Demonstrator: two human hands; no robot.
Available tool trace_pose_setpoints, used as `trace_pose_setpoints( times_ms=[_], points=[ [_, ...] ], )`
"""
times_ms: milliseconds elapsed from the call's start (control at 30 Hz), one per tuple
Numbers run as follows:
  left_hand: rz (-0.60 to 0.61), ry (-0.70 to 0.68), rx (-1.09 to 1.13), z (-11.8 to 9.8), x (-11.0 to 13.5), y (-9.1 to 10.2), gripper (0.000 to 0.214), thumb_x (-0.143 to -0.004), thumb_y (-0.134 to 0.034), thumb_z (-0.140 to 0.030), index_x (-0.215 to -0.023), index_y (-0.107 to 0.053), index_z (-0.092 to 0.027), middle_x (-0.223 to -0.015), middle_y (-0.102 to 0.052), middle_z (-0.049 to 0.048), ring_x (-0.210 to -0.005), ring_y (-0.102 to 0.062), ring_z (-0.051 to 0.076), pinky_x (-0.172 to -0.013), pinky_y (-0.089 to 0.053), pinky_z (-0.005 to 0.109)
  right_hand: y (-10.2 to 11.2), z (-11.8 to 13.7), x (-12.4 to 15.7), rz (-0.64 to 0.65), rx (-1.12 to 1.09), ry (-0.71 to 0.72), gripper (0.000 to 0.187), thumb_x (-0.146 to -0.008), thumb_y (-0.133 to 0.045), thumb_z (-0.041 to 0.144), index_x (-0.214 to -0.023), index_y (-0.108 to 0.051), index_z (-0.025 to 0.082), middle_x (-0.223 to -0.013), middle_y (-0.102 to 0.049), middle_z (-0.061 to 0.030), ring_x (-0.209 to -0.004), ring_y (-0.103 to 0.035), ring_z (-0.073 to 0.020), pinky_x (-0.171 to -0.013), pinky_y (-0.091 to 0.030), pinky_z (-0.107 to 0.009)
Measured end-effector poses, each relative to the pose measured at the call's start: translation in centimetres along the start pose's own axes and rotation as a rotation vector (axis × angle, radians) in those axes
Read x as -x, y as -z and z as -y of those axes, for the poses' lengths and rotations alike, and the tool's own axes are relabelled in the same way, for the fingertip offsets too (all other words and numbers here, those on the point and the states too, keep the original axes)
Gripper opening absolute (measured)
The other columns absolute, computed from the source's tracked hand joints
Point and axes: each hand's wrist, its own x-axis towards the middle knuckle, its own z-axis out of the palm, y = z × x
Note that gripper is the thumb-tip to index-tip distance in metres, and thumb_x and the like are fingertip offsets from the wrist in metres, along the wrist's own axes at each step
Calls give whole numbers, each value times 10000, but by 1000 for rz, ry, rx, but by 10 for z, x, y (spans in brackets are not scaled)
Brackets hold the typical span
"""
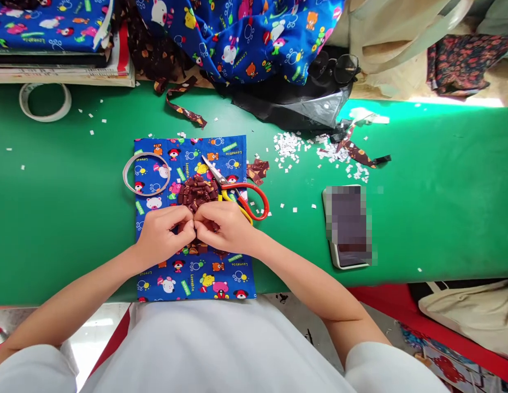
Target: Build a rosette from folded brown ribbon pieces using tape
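Observation:
My left hand (163,233) and my right hand (226,226) meet fingertip to fingertip, both closed in a pinch. Whatever lies between the fingers is too small or too covered to make out. Behind and under them is a pile of small dark brown patterned pieces (198,191), partly hidden by my hands. The pile rests on a blue cartoon-print cloth (167,281), laid out as a rectangle. Scissors (260,202) with red and yellow handles lie just right of the pile, blades pointing up and left. A thin ring like a tape roll (126,183) overlaps the cloth's left edge.
The green table (74,202) carries scattered white bits (289,146) and brown cloth scraps (258,170). A phone (348,226) lies to the right. A wider tape ring (45,115), stacked books (65,73), bunched blue cloth (246,38), a black bag (295,109) and glasses (346,68) are along the back.

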Motion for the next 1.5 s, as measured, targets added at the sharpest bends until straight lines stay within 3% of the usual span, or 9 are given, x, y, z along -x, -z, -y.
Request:
trace_pose_setpoints(
  times_ms=[333, 800, 1167, 1500],
  points=[
    [20, 23, 41, 1, 2, -2, 182, -799, -513, -141, -622, -543, -167, -522, -518, -63, -469, -427, 39, -486, -355, 152, 5, -1, 1, -8, -68, 9, 160, -827, -533, 138, -670, -542, 166, -557, -486, 51, -509, -399, -42, -501, -317, -159],
    [173, 1, 174, 3, 2, 1, 222, -939, -423, -212, -733, -498, -179, -640, -528, -33, -571, -469, 72, -574, -385, 187, 13, 0, 1, 19, -109, -15, 177, -851, -535, 153, -676, -555, 168, -520, -458, 66, -474, -366, -34, -471, -301, -162],
    [162, -110, 83, 5, 3, -2, 218, -950, -393, -173, -742, -452, -191, -640, -504, -29, -577, -461, 85, -564, -373, 204, 11, 1, 5, 14, -34, 16, 164, -822, -543, 130, -666, -545, 179, -538, -505, 54, -490, -414, -43, -484, -330, -164],
    [174, -111, 73, 6, 5, -5, 198, -932, -384, -149, -757, -466, -189, -635, -512, -27, -568, -457, 97, -566, -368, 215, 9, 3, 5, 12, 9, 33, 161, -791, -527, 105, -653, -517, 186, -534, -475, 57, -481, -396, -44, -467, -319, -168]
  ],
)
